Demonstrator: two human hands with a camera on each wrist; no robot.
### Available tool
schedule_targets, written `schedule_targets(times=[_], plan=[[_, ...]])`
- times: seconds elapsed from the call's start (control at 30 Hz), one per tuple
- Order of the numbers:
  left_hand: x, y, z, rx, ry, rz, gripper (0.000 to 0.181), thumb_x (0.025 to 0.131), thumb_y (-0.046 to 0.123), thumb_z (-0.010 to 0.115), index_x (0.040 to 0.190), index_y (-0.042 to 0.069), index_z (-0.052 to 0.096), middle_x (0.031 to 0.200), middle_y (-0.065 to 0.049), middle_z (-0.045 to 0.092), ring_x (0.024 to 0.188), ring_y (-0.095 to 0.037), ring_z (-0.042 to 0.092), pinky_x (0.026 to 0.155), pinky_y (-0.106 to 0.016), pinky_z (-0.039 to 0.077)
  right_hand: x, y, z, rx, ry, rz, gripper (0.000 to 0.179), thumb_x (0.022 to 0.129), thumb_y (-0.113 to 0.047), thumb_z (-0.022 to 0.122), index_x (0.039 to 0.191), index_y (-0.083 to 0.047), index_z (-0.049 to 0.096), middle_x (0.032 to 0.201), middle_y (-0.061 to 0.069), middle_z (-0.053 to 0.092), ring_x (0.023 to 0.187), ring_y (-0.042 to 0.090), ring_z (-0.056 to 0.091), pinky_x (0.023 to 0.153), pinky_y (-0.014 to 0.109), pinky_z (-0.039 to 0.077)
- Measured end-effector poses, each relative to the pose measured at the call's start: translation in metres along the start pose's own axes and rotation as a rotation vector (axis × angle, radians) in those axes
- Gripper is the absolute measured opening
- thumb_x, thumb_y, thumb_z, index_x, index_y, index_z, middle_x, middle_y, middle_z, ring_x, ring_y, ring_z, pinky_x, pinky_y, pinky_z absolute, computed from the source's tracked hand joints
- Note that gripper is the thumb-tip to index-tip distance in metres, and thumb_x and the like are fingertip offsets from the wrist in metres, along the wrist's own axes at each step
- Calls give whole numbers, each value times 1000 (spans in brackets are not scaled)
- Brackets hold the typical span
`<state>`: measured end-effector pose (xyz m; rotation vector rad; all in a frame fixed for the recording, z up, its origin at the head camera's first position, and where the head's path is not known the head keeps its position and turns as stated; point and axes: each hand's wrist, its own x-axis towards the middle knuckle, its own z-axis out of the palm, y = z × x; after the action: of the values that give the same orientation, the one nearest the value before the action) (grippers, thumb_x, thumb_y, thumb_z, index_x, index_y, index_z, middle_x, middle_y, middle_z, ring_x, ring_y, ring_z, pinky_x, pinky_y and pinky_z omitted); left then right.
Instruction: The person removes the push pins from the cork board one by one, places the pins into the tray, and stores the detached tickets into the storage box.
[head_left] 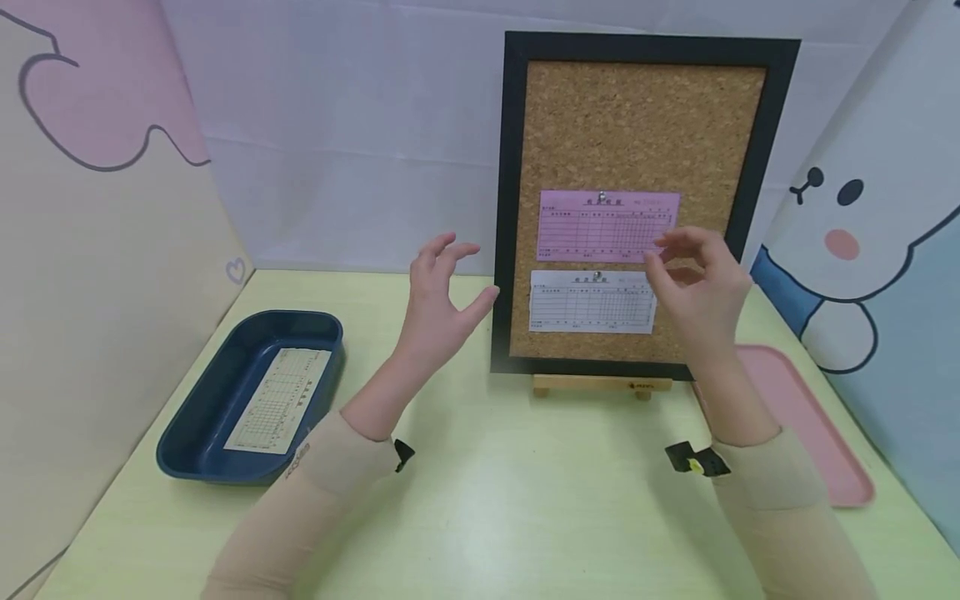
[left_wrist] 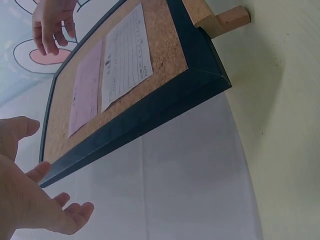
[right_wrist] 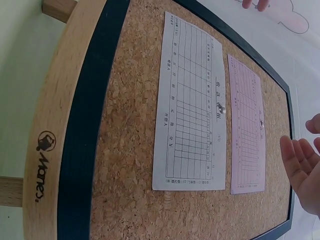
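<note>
A black-framed cork board stands upright on a wooden stand. A pink receipt slip is fixed to it with a pushpin, and a white receipt slip is pinned just below. My left hand is in the air by the board's left edge, fingers spread and bent, holding nothing. In front of the board's right side is my right hand, its fingers loosely bent with nothing visible between them. It overlaps the pink slip's corner in the head view; the right wrist view shows its fingers apart from the slips.
On the table's left is a dark blue tray with a cream receipt slip lying in it. A pink tray lies at the right, partly behind my right forearm. Walls with cartoon prints rise at both sides, and white cloth hangs behind.
</note>
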<state>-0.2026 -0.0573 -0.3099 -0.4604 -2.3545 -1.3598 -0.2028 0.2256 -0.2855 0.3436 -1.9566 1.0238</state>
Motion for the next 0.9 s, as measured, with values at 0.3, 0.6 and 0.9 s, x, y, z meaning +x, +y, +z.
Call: schedule_targets(times=[0.3,0.6,0.9], plan=[[12,9,22,-40,-85,-74,54,86,29,68,135,19,46,151,-6,22,139,-23,19,105,-47,34,18,2,18,-123,-38,39,25,86,-15,68,105,-1,62,99,8,70,83,2,60,68,9,45],[31,13,37,-58,-148,-154,56,86,32,67,136,21,44,154,-8,18,141,-26,15,106,-50,31,32,8,39,-150,-75,77,24,87,-19,67,105,-3,63,97,8,70,85,14,63,69,12,44],[48,16,45,-113,-175,-212,53,86,33,67,134,21,47,154,-11,14,142,-29,12,107,-52,29,39,17,49,-160,-53,93,23,88,-20,66,103,-3,63,94,11,69,79,16,62,68,12,42]])
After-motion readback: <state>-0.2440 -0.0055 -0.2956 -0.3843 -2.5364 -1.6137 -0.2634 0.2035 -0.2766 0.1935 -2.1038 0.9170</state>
